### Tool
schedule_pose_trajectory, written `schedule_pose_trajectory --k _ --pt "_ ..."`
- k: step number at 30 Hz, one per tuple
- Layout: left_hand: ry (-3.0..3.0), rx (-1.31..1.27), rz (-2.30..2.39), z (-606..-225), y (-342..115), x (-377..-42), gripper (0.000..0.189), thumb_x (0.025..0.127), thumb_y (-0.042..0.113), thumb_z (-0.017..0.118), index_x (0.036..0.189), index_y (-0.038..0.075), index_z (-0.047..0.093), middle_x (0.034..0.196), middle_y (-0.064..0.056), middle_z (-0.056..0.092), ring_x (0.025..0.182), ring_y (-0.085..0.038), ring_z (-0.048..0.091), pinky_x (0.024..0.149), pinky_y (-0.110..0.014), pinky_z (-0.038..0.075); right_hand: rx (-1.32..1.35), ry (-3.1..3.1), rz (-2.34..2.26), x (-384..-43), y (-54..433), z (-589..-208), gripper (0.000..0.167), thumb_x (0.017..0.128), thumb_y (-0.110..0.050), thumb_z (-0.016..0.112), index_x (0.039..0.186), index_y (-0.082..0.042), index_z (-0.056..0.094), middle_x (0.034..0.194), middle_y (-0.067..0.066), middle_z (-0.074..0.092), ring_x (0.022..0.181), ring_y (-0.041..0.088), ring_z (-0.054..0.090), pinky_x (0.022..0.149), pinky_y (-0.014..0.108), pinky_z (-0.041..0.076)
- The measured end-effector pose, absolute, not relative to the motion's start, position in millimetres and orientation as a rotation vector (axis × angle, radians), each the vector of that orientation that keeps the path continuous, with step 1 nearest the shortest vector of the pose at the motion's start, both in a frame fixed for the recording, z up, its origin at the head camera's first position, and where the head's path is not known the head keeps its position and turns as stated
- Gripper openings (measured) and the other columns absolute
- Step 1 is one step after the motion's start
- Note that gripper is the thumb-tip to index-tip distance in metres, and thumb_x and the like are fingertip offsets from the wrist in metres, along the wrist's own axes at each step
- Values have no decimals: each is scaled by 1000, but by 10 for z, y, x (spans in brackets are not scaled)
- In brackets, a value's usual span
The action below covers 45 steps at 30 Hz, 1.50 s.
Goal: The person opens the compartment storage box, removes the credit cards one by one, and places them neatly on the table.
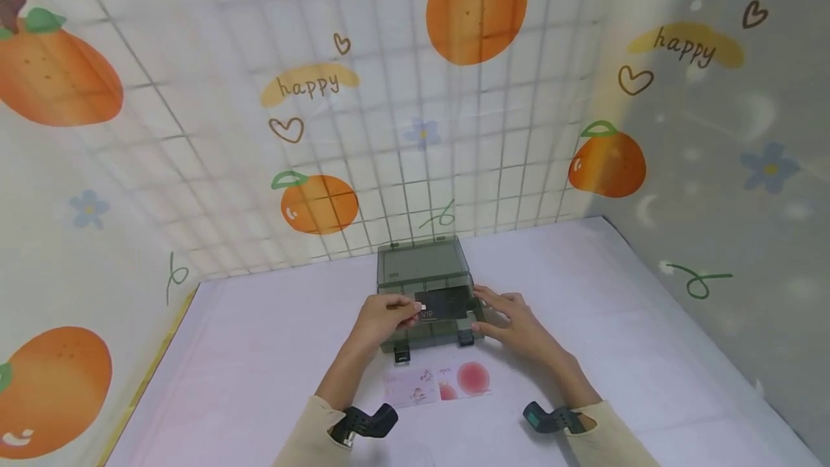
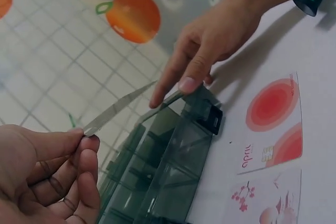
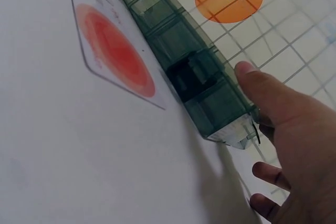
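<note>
A black card point(image 1: 447, 303) marked VIP is pinched at its left end between the thumb and fingers of my left hand point(image 1: 382, 319). It is held above a translucent green divided box point(image 1: 403, 336); in the left wrist view the card point(image 2: 119, 106) shows almost edge-on. The box's lid point(image 1: 423, 265) is raised and leans back. At the box's right end is my right hand point(image 1: 521, 330), thumb and forefinger stretched out along its rim. In the right wrist view the thumb point(image 3: 265, 88) lies by the top edge, the other fingers loosely spread below.
Two cards lie on the table in front of the box: a pale pink one point(image 1: 411, 386) and a white one with red circles point(image 1: 473, 379). Two black latches point(image 1: 402, 354) hang off the box front. Patterned curtains point(image 1: 389, 128) surround the white table point(image 1: 272, 352).
</note>
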<state>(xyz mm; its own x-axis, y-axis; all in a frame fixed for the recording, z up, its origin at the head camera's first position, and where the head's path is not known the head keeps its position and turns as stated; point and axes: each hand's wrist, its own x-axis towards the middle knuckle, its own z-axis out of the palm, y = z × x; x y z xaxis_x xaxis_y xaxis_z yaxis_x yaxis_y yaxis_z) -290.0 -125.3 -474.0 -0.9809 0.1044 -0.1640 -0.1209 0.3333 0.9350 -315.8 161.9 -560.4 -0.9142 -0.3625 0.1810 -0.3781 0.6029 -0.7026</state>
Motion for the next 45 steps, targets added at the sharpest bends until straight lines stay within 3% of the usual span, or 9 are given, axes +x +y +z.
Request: schedule_pose_trajectory --k 4,9,17,23,38,45 --pt "2339 6 1788 -4707 -1351 -2854 24 95 22 71 104 0 74 90 -9 73 84 -20 69 87 -45 56 645 -2792 1224 -3170 1613 -5596 79 86 -61 69 153 -27 43 156 -8 42 126 28 39 96 62 42" --pt "2306 15 1837 -4705 -1457 -2777 25 95 19 71 105 -4 73 92 -13 73 86 -24 70 86 -44 57 660 -2782 1235 -3164 1600 -5585 79 87 -59 70 153 -26 43 155 -7 42 123 28 41 94 61 43" --pt "2309 32 1870 -4747 -1614 -2573 28 96 20 71 104 -7 72 85 -8 71 78 -16 65 78 -38 57 658 -2777 1207 -3162 1603 -5600 79 86 -61 68 153 -25 44 154 -8 43 123 28 42 94 61 43" --pt "2271 34 1906 -4750 -1703 -2449 31 95 20 72 106 -9 70 87 -11 71 81 -21 66 76 -32 57 663 -2778 1189 -3160 1598 -5595 78 87 -59 69 153 -24 44 155 -5 44 122 28 43 93 59 45" --pt "2217 -12 1934 -4793 -1832 -2115 31 93 24 74 105 -5 72 86 -8 71 77 -17 64 73 -25 55 667 -2785 1211 -3158 1569 -5604 78 88 -57 69 153 -23 43 155 -4 43 121 27 43 92 58 45" --pt "2212 -48 1912 -4870 -1915 -1999 33 92 27 74 105 -3 72 88 -7 72 80 -19 66 77 -32 56 649 -2788 1212 -3159 1575 -5610 78 87 -58 69 153 -25 43 154 -5 44 121 27 43 93 59 44"
